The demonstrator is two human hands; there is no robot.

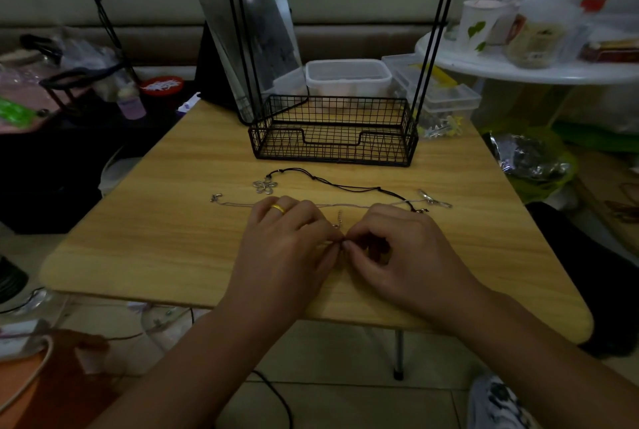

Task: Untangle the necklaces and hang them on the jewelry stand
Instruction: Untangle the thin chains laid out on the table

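A thin chain (pixel 338 221) is pinched at the near middle of the surface (pixel 173 238) by left hand (pixel 287 238) and right hand (pixel 408 248), both grips clenched on it. Cord necklace (pixel 345 185) lies just beyond; stand (pixel 333 131) at far edge.

Perhaps three necklaces (pixel 345 186), one stand (pixel 332 138)
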